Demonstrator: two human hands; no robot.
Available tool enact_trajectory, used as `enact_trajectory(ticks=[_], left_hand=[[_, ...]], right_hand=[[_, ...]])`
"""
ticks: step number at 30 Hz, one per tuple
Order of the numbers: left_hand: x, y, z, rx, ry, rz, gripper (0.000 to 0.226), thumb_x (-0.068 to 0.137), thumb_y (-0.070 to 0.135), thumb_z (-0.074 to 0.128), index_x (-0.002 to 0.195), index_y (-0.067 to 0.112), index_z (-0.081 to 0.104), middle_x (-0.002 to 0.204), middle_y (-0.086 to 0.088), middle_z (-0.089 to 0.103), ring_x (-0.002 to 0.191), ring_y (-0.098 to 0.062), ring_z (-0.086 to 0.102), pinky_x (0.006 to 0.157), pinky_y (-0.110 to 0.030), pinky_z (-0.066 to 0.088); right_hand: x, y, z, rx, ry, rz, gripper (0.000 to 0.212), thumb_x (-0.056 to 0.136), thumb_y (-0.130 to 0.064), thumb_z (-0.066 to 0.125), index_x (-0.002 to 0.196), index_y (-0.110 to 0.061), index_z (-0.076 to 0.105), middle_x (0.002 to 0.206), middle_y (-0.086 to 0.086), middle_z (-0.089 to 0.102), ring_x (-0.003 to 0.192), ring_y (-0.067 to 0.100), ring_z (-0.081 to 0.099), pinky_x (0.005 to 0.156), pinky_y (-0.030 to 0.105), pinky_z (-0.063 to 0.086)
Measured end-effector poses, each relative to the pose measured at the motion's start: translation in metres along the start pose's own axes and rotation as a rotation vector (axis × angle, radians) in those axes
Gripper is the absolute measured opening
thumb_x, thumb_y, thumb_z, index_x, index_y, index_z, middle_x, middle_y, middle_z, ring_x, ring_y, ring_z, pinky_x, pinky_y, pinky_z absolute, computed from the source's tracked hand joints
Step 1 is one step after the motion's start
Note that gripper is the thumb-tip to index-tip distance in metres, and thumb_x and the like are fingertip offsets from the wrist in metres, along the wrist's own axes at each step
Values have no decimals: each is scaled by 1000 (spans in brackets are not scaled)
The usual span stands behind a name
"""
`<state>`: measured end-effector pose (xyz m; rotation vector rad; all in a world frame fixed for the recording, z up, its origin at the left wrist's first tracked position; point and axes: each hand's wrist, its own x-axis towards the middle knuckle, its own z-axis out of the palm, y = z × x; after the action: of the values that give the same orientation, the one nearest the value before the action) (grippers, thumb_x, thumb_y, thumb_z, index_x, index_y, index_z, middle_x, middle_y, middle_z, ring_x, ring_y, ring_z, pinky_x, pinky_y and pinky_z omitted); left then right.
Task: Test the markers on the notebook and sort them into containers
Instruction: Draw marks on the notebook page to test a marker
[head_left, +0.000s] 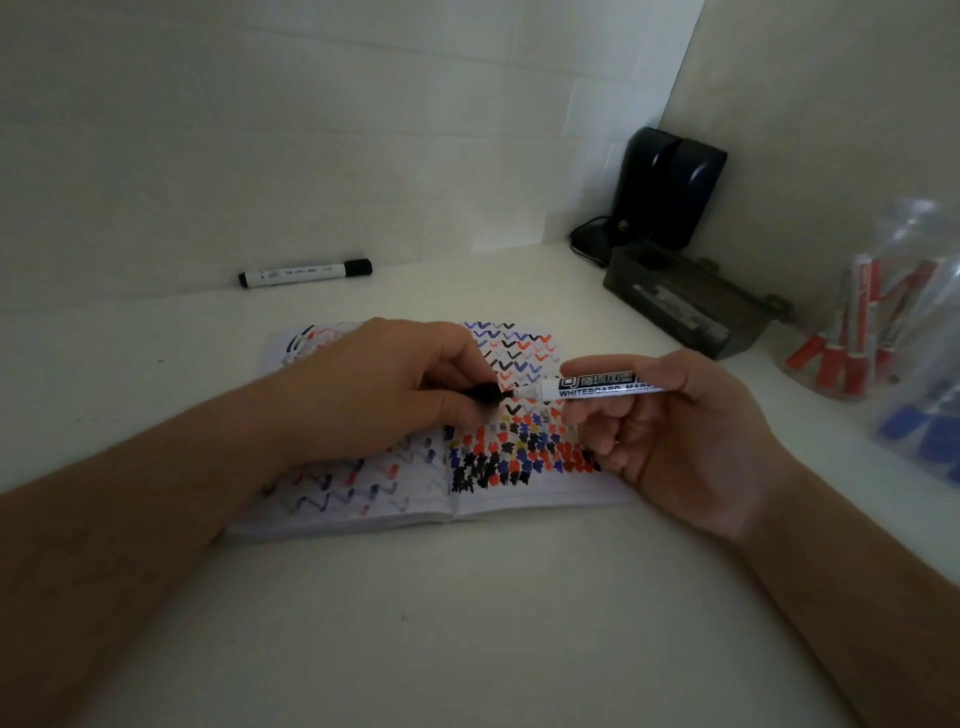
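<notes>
Both hands: L hand (395, 387) pinches cap (485, 392), R hand (670, 436) marker (597, 385), prob. separated.

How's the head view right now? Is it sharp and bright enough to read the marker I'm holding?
Head view: dim overall, darkest toward the lower corners; wide-angle bending at the edges. The held marker is sharp enough to read WHITEBOARD on its barrel between right hand and left hand; the clear containers at the right edge are blurred.

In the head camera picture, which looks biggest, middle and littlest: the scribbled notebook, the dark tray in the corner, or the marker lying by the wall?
1. The notebook looks biggest.
2. The dark tray comes next.
3. The marker by the wall looks littlest.
The notebook is nearest the camera and the marker farthest, so real sizes may differ less.
</notes>
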<state>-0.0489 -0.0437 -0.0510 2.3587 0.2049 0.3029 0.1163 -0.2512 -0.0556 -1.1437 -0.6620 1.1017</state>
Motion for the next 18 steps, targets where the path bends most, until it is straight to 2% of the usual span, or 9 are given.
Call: enact_trajectory(ticks=[2,6,8,10,12,14,18], left_hand=[[0,1,1,5,-10,10,23,85,18,82,101,31,71,93,27,76,89,11,70,80,-6,49],[1,4,3,44,-16,35,27,86,24,81,97,45,67,94,33,73,88,14,68,79,-3,46],[1,5,2,27,-7,37,25,89,24,77,97,46,67,90,28,75,84,11,69,75,-3,45],[1,6,1,-89,11,29,22,93,18,70,96,39,70,78,18,77,72,4,71,69,-4,46],[0,5,0,-240,45,25,20,95,18,65,89,35,74,70,10,76,64,1,68,64,-7,47],[0,1,-1,-349,49,42,20,89,33,60,81,36,78,69,5,76,62,-2,65,63,-12,49],[0,-8,-1,-380,-6,39,18,87,41,60,80,43,76,69,4,75,63,-10,62,65,-24,47]], right_hand=[[1,1,0,-27,1,1,47,73,-31,53,105,-8,77,84,12,73,65,20,50,54,26,43],[2,4,0,-91,30,-13,36,80,-25,54,105,-8,74,87,16,74,63,22,51,53,26,44],[2,4,2,-88,43,-29,24,82,-22,54,99,-11,68,87,18,74,61,23,52,52,28,44],[1,3,2,-86,60,-53,17,84,-19,58,94,-11,68,84,17,74,60,23,53,51,28,44],[-2,2,2,-106,75,-73,15,85,-17,66,95,-10,75,82,14,74,60,21,53,52,26,44],[-3,2,4,-139,77,-75,16,83,-13,78,99,-11,79,84,15,75,60,20,54,53,25,44],[-3,6,6,-181,88,-90,27,74,-21,76,99,-11,81,86,18,75,60,18,53,53,23,44]])
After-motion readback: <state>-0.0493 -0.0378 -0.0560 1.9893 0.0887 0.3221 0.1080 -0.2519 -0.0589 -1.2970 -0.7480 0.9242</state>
